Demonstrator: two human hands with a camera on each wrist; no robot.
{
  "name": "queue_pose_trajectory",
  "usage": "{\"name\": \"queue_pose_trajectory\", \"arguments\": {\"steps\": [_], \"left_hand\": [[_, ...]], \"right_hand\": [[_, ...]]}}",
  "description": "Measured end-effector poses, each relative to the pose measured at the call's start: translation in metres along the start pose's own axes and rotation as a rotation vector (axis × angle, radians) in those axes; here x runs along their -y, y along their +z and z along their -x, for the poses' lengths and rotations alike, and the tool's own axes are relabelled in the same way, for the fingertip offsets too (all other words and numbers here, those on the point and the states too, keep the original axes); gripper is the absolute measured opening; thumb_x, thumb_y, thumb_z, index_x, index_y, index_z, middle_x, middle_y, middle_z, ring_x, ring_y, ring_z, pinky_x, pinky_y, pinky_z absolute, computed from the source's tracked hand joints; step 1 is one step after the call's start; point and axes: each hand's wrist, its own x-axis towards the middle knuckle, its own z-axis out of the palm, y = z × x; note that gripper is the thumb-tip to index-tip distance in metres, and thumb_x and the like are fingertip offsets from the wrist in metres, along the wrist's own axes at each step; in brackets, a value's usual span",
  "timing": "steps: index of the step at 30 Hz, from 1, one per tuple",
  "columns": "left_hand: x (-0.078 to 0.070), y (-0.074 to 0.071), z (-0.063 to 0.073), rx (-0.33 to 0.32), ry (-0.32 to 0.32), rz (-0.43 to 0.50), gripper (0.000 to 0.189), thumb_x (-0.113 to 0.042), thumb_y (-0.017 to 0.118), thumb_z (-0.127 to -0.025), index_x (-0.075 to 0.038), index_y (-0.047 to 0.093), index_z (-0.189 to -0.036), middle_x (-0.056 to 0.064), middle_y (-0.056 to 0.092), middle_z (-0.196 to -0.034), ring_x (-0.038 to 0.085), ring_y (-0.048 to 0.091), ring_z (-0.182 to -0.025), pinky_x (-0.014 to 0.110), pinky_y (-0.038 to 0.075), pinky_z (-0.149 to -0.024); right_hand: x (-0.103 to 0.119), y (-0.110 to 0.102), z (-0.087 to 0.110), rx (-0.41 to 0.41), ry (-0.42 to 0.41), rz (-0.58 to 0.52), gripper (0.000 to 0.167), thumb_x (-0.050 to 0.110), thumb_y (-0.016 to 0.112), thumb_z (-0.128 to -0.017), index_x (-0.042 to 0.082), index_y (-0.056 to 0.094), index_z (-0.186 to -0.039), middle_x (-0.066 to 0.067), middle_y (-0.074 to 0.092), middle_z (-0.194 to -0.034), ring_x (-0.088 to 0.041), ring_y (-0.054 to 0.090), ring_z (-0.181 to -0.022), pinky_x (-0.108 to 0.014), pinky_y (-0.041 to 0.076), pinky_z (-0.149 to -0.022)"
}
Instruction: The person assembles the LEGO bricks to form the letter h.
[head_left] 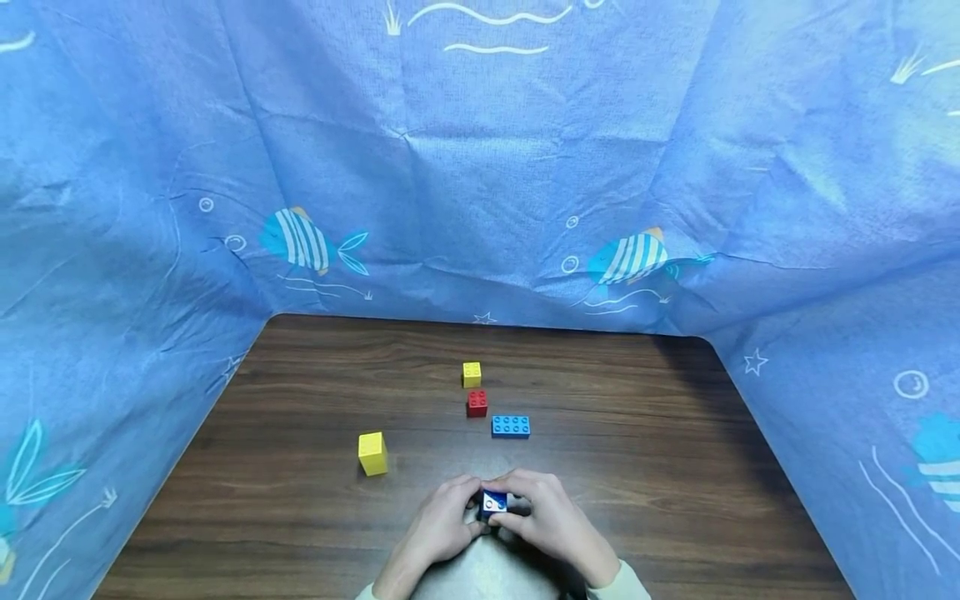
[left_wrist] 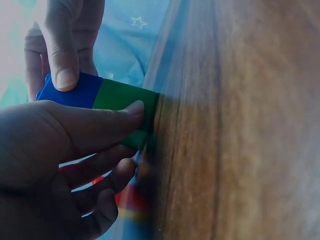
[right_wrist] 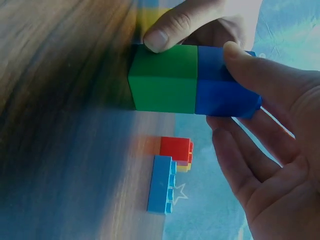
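Note:
A dark blue toy brick (right_wrist: 215, 95) sits flush against a green block (right_wrist: 162, 82), the blue one on top in a short upright stack at the table's near edge. My left hand (head_left: 446, 521) grips the green block between thumb and fingers, its thumb lying along one side in the left wrist view. From the other side my right hand (head_left: 551, 518) pinches the blue brick, thumb on one face and fingers opposite. The head view shows mostly the blue brick's top, with the green block hidden beneath. The green block's base is right at the wooden tabletop.
Beyond the hands lie a light blue brick (head_left: 511, 427) with two rows of studs, a small red brick (head_left: 477, 405) and a small yellow brick (head_left: 471, 375). A taller yellow block (head_left: 372, 454) stands to the left. Blue fish-print cloth (head_left: 480, 208) encloses the table (head_left: 637, 467).

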Motion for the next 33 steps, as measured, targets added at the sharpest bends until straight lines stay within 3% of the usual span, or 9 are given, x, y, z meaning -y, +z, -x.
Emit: {"name": "queue_pose_trajectory", "arguments": {"steps": [7,15,26,33], "left_hand": [[-0.002,0.0,0.002,-0.003,0.011,-0.022,0.042,-0.023,0.086,-0.077,-0.014,0.069,-0.115,-0.005,0.069,-0.106,0.013,0.064,-0.098,0.036,0.054,-0.086],[-0.002,-0.002,0.002,0.01,-0.022,0.017,0.037,-0.02,0.088,-0.074,-0.018,0.068,-0.106,-0.007,0.066,-0.098,0.009,0.06,-0.09,0.032,0.052,-0.079],[0.0,-0.007,0.004,0.029,-0.053,0.019,0.03,-0.015,0.086,-0.074,-0.017,0.069,-0.1,-0.011,0.059,-0.088,0.005,0.053,-0.083,0.032,0.047,-0.074],[0.002,-0.007,0.005,0.031,-0.054,0.028,0.028,-0.015,0.086,-0.076,-0.015,0.069,-0.099,-0.011,0.057,-0.086,0.004,0.05,-0.08,0.031,0.045,-0.073]], "right_hand": [[-0.001,-0.001,0.001,0.04,-0.007,-0.019,0.04,0.014,0.082,-0.084,0.013,0.071,-0.122,-0.001,0.074,-0.112,-0.014,0.071,-0.1,-0.031,0.061,-0.082],[-0.005,-0.009,0.003,-0.019,-0.083,0.002,0.039,0.012,0.085,-0.08,0.013,0.074,-0.118,0.003,0.075,-0.109,-0.01,0.071,-0.099,-0.029,0.059,-0.084],[-0.026,-0.042,0.016,-0.075,0.051,0.12,0.038,0.016,0.087,-0.08,0.02,0.075,-0.115,0.009,0.075,-0.107,-0.007,0.07,-0.097,-0.032,0.06,-0.08],[-0.035,-0.057,0.025,-0.083,0.089,0.159,0.039,0.013,0.087,-0.078,0.018,0.075,-0.115,0.006,0.075,-0.108,-0.007,0.069,-0.095,-0.033,0.06,-0.075]]}}
